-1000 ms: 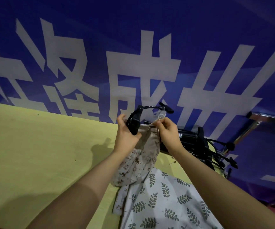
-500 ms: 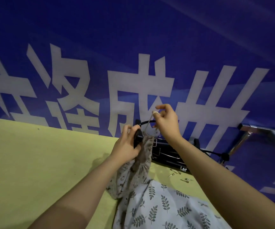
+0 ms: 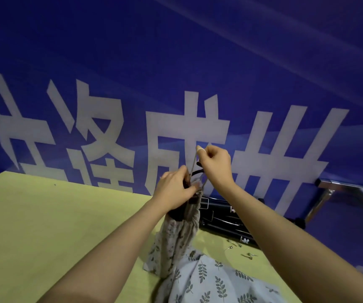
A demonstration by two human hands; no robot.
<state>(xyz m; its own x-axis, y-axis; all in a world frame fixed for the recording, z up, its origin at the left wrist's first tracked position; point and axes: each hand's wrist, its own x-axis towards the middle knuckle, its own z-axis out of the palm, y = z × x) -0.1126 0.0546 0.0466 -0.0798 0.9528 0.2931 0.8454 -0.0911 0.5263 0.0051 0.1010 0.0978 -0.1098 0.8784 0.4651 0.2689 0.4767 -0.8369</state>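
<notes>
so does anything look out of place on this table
A few small metal pins lie scattered loose on the yellow table, beside the pile of black hangers; they look spilled rather than laid out.

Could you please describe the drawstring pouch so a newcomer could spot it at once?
Look above the yellow-green table, before the blue banner. The pouch hangs from the left hand while the right hand pinches its cord; unlike the leaf-print cloth below, it is beige, small-figured and gathered.
</notes>
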